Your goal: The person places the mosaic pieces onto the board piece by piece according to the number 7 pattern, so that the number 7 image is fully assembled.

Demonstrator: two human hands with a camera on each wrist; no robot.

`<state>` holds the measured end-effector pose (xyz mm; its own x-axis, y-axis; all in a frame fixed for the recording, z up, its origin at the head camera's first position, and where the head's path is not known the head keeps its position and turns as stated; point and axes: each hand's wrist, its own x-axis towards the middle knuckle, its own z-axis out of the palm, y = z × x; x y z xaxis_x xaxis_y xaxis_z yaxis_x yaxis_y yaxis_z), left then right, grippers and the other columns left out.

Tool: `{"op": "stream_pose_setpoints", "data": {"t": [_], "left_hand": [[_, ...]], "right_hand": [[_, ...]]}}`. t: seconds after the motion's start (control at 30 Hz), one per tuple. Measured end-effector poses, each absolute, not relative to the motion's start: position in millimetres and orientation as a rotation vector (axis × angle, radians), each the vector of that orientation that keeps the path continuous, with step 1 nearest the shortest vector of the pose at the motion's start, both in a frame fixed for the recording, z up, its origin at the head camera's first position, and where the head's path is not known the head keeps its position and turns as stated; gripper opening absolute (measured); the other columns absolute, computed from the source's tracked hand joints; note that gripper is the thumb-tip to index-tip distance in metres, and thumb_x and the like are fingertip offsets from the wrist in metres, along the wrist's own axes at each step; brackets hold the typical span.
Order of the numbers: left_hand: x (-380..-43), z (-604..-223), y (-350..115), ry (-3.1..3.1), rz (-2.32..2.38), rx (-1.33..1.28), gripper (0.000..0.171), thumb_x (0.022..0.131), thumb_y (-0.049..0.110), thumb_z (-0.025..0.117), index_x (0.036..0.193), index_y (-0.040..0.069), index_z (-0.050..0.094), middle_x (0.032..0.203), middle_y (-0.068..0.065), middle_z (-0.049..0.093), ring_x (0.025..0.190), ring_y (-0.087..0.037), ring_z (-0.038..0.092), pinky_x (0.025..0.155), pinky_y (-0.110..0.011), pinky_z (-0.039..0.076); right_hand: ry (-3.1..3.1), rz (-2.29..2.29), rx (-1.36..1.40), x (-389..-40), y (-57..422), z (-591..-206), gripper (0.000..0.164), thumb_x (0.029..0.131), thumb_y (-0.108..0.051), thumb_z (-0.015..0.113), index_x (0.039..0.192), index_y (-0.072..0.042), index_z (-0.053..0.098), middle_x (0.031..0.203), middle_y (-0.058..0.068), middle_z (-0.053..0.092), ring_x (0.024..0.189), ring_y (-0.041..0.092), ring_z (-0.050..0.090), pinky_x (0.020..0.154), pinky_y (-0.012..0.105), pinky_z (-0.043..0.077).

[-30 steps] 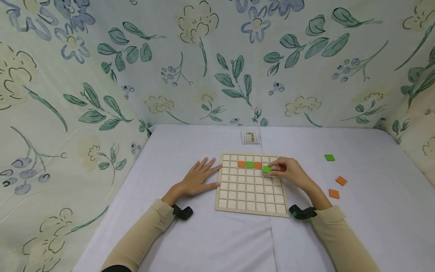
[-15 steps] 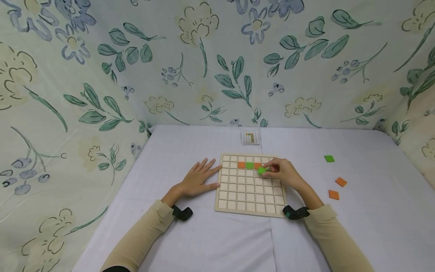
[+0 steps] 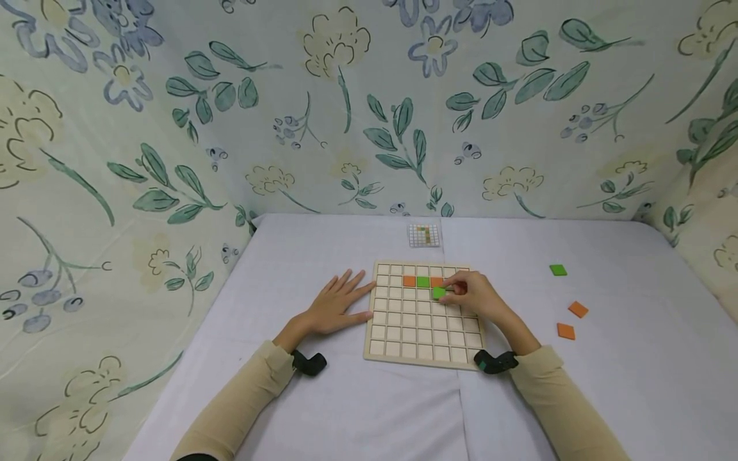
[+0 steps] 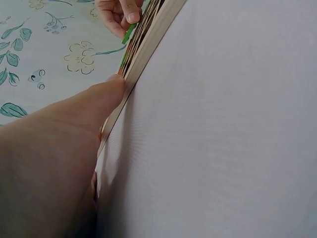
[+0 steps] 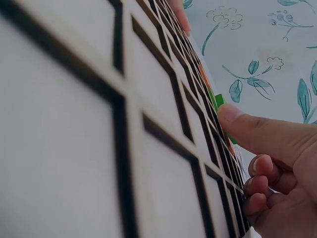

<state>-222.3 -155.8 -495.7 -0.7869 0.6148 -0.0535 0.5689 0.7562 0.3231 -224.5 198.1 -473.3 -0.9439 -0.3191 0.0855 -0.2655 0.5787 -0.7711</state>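
Note:
A wooden grid board [image 3: 408, 318] lies on the table, with an orange tile [image 3: 409, 281], a green tile [image 3: 423, 282] and a second orange tile [image 3: 436, 282] side by side in its second row from the back. Over the cell just in front of that second orange tile, my right hand [image 3: 475, 296] pinches another green tile [image 3: 439, 293] between thumb and fingers. In the right wrist view this held tile [image 5: 220, 100] is partly hidden behind the thumb. My left hand [image 3: 334, 305] lies flat with spread fingers, its fingertips touching the board's left edge.
A small card [image 3: 423, 235] printed with a coloured grid lies behind the board. To the right on the white cloth are a loose green tile [image 3: 558, 270] and two orange tiles, one farther [image 3: 578, 309] and one nearer [image 3: 566, 331]. Floral fabric [image 3: 357, 109] hangs behind the table.
My right hand has moved left with the green tile, from the right of the second orange tile to just in front of it. The left hand has stayed in place.

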Motion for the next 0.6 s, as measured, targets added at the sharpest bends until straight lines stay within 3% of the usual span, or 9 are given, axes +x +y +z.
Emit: {"op": "stream_pose_setpoints", "data": {"t": [0.6], "left_hand": [[-223.2, -498.9, -156.3, 2.803, 0.453, 0.947, 0.076, 0.098, 0.068, 0.038, 0.161, 0.031, 0.018, 0.167, -0.004, 0.004, 0.152, -0.029, -0.005, 0.120, -0.050, -0.003]], "right_hand": [[2.726, -1.316, -0.475, -225.5, 195.4, -471.6, 0.028, 0.080, -0.007, 0.084, 0.103, 0.006, 0.073, 0.070, 0.003, 0.049, 0.068, 0.018, 0.044, 0.058, 0.025, 0.034]]}}
